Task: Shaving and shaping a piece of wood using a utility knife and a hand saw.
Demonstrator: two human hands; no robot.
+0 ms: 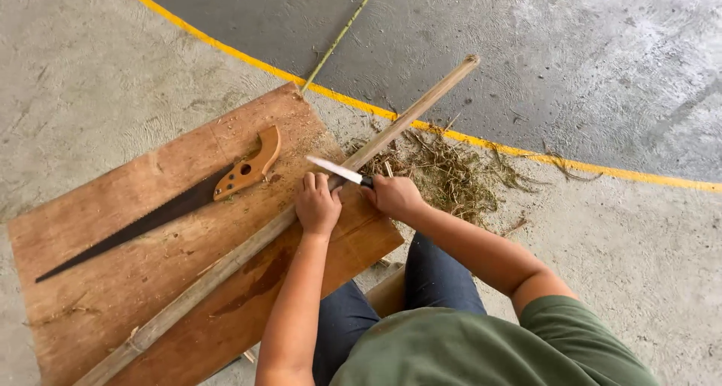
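A long bamboo pole (226, 262) lies slantwise across a brown plywood board (135, 281), its far end reaching past the board to the upper right. My left hand (317, 204) grips the pole near the board's right edge. My right hand (394, 195) holds a knife (337, 169) by its dark handle, the pale blade laid across the pole just beyond my left hand.
A hand saw (162, 209) with a wooden handle lies on the board to the left. A heap of bamboo shavings (451, 172) covers the concrete floor right of the pole. A thin green stick (337, 40) crosses a yellow painted line (421, 123). My knees are below.
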